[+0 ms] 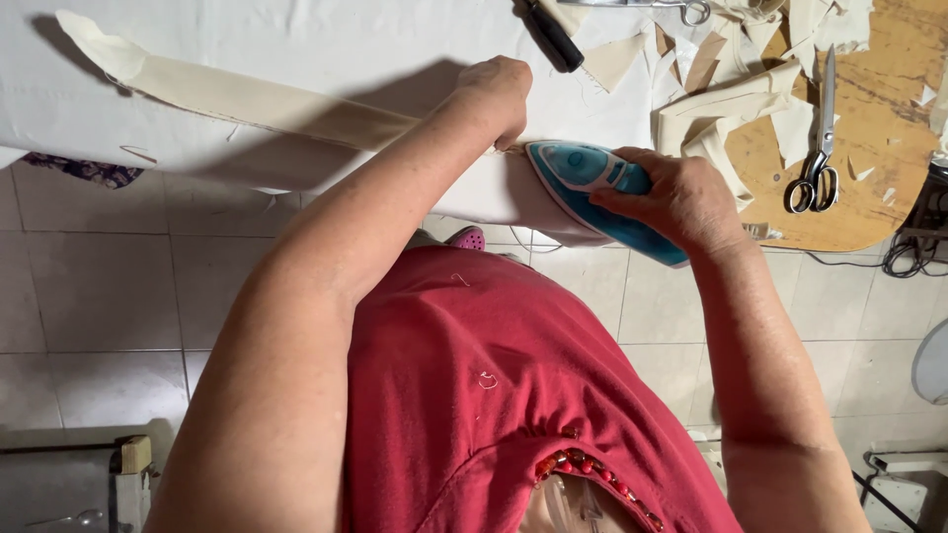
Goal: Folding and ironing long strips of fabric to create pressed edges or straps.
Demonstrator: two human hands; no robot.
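My right hand (pixel 681 197) grips the handle of a blue and white clothes iron (pixel 583 173), whose tip points left along the near edge of a white padded ironing surface (pixel 326 39). A long cream fabric strip (pixel 237 97) runs from the far left across the surface toward the iron. Just left of the iron's tip, my left hand (pixel 502 94) has its fingers curled down, pinching or pressing the strip's near end.
Cream fabric scraps (pixel 731 94) are piled right of the iron. Scissors (pixel 818 148) lie on a round wooden board (pixel 869 188). A black handle (pixel 551 35) lies at the top. Cables (pixel 904 259) hang at right. Tiled floor (pixel 118 296) is below.
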